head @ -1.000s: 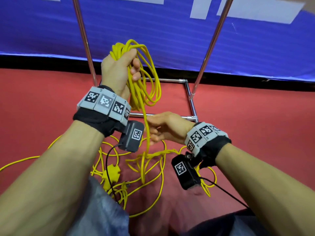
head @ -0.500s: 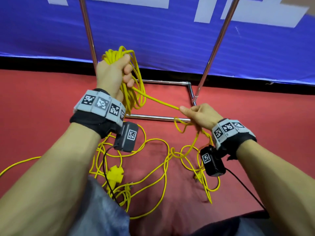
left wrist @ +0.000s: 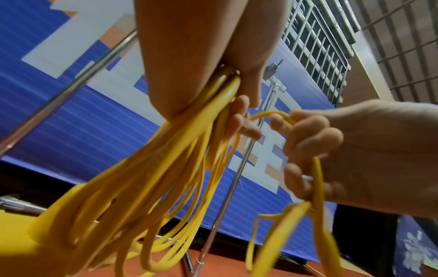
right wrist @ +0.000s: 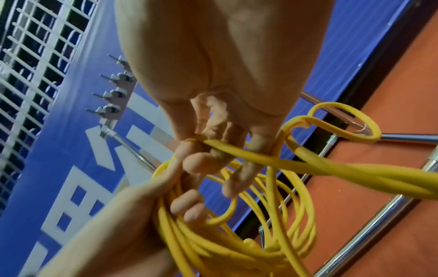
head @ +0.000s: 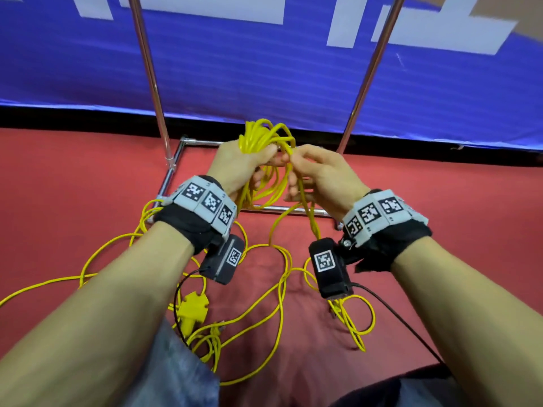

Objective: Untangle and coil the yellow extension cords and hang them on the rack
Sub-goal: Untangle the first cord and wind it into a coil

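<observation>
My left hand point(head: 235, 160) grips a bundle of coiled yellow cord loops point(head: 264, 136) in front of the rack; the same coil point(left wrist: 166, 168) hangs below the hand in the left wrist view. My right hand point(head: 317, 171) is right beside it, pinching a strand of the yellow cord point(right wrist: 237, 150) and bringing it up to the coil. That strand point(head: 308, 218) runs down to a loose tangle of cord point(head: 264, 289) on the red floor. A yellow multi-socket plug end point(head: 192, 309) lies on the floor near my left knee.
The chrome rack has two slanted uprights point(head: 150, 77) point(head: 370, 71) and a rectangular base frame point(head: 173, 168) on the red floor. A blue banner wall point(head: 264, 69) stands behind it. Hooks on a bar point(right wrist: 113, 93) show high up. More cord trails off left point(head: 44, 286).
My right hand has come up and left from the rack base, carrying a strand to the coil. My left hand has lowered the coil and shifted to the right.
</observation>
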`<state>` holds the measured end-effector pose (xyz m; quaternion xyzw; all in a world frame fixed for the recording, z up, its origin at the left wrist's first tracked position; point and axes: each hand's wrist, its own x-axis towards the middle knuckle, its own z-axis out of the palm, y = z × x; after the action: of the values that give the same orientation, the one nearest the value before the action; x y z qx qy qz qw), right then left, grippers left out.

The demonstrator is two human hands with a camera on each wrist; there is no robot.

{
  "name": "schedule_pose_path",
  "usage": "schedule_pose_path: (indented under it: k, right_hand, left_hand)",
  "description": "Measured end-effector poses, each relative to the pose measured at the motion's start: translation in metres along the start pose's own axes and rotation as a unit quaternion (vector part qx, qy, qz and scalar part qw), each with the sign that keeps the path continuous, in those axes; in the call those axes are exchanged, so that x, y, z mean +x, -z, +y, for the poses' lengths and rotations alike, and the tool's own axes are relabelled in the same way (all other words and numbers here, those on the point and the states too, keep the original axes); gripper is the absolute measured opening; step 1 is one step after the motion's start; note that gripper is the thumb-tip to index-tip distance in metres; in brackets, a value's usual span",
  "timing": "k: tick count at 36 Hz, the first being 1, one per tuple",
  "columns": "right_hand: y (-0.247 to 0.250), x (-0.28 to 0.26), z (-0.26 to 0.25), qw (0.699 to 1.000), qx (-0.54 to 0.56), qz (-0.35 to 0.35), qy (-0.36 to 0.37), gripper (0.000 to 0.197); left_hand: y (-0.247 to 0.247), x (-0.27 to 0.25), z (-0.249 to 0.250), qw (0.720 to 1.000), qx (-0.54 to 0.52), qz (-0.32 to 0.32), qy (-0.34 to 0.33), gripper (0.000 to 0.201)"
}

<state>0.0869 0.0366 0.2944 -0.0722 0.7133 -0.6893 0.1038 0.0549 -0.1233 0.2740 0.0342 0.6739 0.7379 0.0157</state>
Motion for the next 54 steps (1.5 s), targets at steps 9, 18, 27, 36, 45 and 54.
schedule_pose_path:
  k: [9,18,27,36,45,54]
  right_hand:
    - [-0.010,-0.001,0.012,0.991,-0.132,-0.004,-0.007,0.028]
    - [0.028,-0.018,0.051,0.959,-0.217,-0.079,-0.164,0.039]
    - [-0.004,-0.005,0.027,0.986,-0.165,-0.005,-0.019,0.039]
    - [-0.016,0.001,0.024,0.970,-0.214,0.099,0.058,0.042]
    - [-0.012,0.009,0.022,0.952,-0.259,0.151,0.056,0.042]
    - [-0.009,-0.007,0.014,0.989,-0.127,-0.039,-0.072,0.039]
  left_hand:
    - [-0.018,0.004,-0.011,0.979,-0.129,0.023,0.154,0.021]
    - [0.013,0.013,0.014,0.964,-0.233,0.126,0.012,0.020]
    - [-0.009,0.001,-0.001,0.991,-0.080,0.090,0.058,0.022]
    - [-0.014,0.002,-0.004,0.983,-0.105,0.139,0.049,0.019]
    - [-0.025,-0.003,-0.007,0.990,-0.078,0.071,0.090,0.029]
    - [-0.010,0.001,0.005,0.973,-0.162,0.087,0.137,0.012]
